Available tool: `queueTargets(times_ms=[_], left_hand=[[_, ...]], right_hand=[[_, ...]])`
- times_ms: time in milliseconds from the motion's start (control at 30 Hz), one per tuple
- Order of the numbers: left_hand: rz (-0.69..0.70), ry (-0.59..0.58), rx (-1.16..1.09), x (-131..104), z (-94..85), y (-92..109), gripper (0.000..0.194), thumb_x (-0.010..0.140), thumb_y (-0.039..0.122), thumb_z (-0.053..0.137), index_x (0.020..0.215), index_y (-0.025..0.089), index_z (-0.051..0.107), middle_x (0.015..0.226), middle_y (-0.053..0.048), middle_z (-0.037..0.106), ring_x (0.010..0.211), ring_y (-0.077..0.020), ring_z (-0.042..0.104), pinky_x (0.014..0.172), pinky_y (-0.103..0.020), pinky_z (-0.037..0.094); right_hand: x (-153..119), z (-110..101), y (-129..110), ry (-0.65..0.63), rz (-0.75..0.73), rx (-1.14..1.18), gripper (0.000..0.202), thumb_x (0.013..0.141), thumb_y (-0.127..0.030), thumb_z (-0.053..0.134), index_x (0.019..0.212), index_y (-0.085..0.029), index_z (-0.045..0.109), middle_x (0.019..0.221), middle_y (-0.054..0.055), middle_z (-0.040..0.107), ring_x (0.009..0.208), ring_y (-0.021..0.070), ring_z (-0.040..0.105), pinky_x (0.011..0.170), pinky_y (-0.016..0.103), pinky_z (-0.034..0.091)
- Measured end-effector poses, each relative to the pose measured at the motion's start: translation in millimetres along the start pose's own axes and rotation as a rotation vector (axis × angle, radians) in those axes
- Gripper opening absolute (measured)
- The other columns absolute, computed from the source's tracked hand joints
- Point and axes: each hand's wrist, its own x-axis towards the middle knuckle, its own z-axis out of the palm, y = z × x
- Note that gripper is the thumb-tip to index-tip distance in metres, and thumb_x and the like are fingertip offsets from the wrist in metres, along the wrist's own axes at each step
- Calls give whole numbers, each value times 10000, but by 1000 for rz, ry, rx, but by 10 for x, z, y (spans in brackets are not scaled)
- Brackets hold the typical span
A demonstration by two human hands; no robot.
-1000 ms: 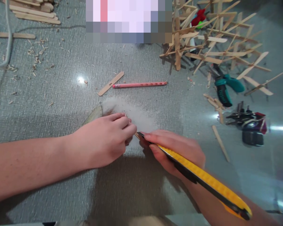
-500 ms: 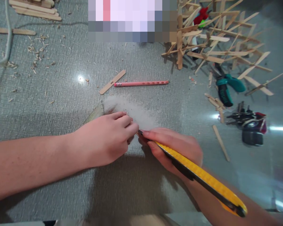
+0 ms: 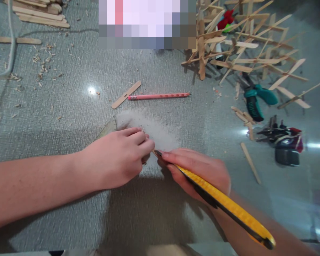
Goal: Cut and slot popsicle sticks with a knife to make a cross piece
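Observation:
My right hand (image 3: 200, 170) is closed round a yellow and black utility knife (image 3: 224, 199), its handle slanting down to the right and its tip pointing at my left fingertips. My left hand (image 3: 122, 153) rests closed on the mat, pinching what looks like a wooden craft stick (image 3: 154, 152); only a sliver shows and the fingers hide the rest. The knife's tip meets that sliver. A clear ruled plastic piece (image 3: 109, 127) lies partly under my left hand. Just beyond are a craft stick with a small slot (image 3: 126, 95) and a pink pencil (image 3: 160, 96).
A tangle of crossed craft sticks (image 3: 245, 42) fills the back right. Nearby lie teal-handled pliers (image 3: 253, 101), a dark bunch of keys or tools (image 3: 285, 142) and a loose stick (image 3: 250, 163). Stacked sticks (image 3: 40, 14), a cable (image 3: 10, 46) and wood chips (image 3: 42, 65) are at back left.
The knife and my right hand have shifted slightly down and left. A bit more of the wood shows at my left fingertips; both grips are kept.

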Motion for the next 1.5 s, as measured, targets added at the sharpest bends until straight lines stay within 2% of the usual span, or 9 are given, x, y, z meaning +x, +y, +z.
queueTargets(times_ms=[200, 433, 733, 833, 933, 1100, 1333, 1500], left_hand=[[-48, -27, -75, 28, -24, 10, 183, 998, 139, 528, 898, 154, 681, 994, -60, 684, 912, -197, 614, 889, -350, 530], [-44, -10, -45, 37, -9, 16, 173, 998, 156, 531, 911, 153, 680, 1001, -62, 688, 906, -200, 613, 851, -341, 519], [-47, -27, -58, 44, -25, 12, 186, 999, 150, 523, 900, 148, 681, 988, -66, 688, 900, -206, 617, 836, -349, 528], [-54, -10, -55, 22, -11, 11, 168, 1002, 164, 540, 922, 151, 688, 1032, -75, 693, 924, -208, 624, 871, -358, 534], [-58, 0, -58, 2, 0, 10, 152, 1001, 176, 556, 938, 151, 692, 1065, -80, 693, 949, -210, 629, 926, -372, 532], [-28, -18, -40, 1, -18, 5, 157, 999, 160, 554, 937, 146, 697, 1073, -80, 696, 948, -213, 628, 912, -376, 534], [-51, -29, -56, 35, -24, 8, 191, 1008, 147, 515, 938, 137, 692, 1014, -67, 694, 911, -210, 618, 840, -352, 532], [-58, -28, -62, 48, -25, 12, 180, 1003, 147, 525, 902, 147, 675, 964, -55, 682, 884, -201, 611, 836, -344, 519]], right_hand=[[8, 12, -25, 61, 43, 4, 314, 925, -72, 617, 1173, -243, 704, 939, 23, 789, 801, 144, 758, 758, 257, 637], [59, 23, -16, 37, 49, -11, 248, 925, -85, 628, 1107, -235, 703, 931, 22, 800, 800, 145, 768, 752, 244, 637], [105, 14, -56, 5, 40, -23, 300, 934, -78, 629, 1163, -255, 708, 947, 27, 800, 799, 170, 774, 743, 279, 656], [95, -1, -67, -27, 28, -12, 368, 948, -80, 613, 1247, -281, 690, 995, 41, 796, 837, 193, 777, 786, 328, 667], [57, -4, -58, -30, 21, -13, 413, 943, -71, 616, 1288, -291, 676, 988, 35, 792, 829, 188, 773, 777, 323, 664], [-1, -5, -24, 6, 17, 1, 410, 924, -58, 622, 1256, -290, 689, 946, 25, 787, 778, 177, 763, 761, 312, 660], [28, -13, -15, 29, 64, -11, 250, 935, -104, 633, 1127, -245, 708, 949, 35, 805, 794, 164, 777, 735, 264, 656], [52, 2, -2, 15, 52, 24, 308, 929, -88, 637, 1179, -257, 702, 970, 36, 806, 817, 166, 777, 755, 271, 658]])
